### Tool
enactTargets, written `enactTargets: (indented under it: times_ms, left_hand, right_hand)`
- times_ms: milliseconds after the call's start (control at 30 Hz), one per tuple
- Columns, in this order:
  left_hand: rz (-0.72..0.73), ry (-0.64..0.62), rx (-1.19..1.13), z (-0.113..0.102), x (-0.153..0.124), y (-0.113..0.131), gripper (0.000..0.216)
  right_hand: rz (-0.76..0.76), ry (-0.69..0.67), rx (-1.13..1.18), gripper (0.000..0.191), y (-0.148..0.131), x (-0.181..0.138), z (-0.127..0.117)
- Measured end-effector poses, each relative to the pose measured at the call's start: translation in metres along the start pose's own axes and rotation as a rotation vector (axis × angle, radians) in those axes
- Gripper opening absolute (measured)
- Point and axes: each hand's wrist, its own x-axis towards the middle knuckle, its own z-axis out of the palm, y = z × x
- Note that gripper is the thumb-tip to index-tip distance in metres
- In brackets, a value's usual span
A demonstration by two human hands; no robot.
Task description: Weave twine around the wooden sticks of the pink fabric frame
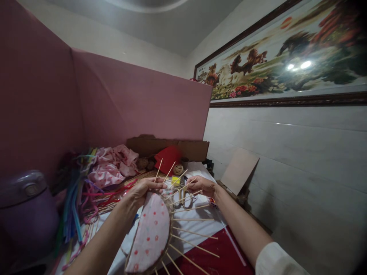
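My left hand [147,187] is closed on the upper edge of a half-round piece covered in white fabric with red dots [151,233]. Thin wooden sticks [193,219] fan out from its curved rim, which is edged with twine-like cord. On the far side of the rim, my right hand [202,186] has its fingers pinched together among the stick ends. Whether it grips a stick or a strand of cord cannot be made out. A pair of scissors [187,202] lies just beneath, partly hidden by the sticks.
Pink dotted cloth [111,164], coloured pipe cleaners [74,206] and loose sticks crowd the table's left. Behind are a red piece [169,158], a twine ball [178,169] and cardboard [189,149]. A purple container [28,217] stands far left; a board [239,170] leans against the right wall.
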Motion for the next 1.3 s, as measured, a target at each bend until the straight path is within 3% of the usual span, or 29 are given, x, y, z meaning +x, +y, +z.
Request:
enactTargets:
  times_ms: [367,533,1133,1300]
  left_hand:
    - [-0.020,-0.035,-0.011,0.005,-0.003,0.001,0.027]
    - [-0.004,-0.066,-0.004,0.007,-0.006,0.001,0.020]
    - [-0.027,-0.060,-0.018,0.004,-0.003,0.000,0.029]
    - [-0.038,0.016,-0.044,0.003,-0.001,-0.001,0.026]
  right_hand:
    - [0.063,-0.001,-0.011,0.026,0.002,0.003,0.002]
    - [0.086,-0.009,0.006,0.024,0.003,0.009,0.000]
    - [0.067,0.066,-0.015,0.014,0.007,0.023,0.007]
    - [0.068,0.037,-0.033,0.014,0.007,0.031,0.012]
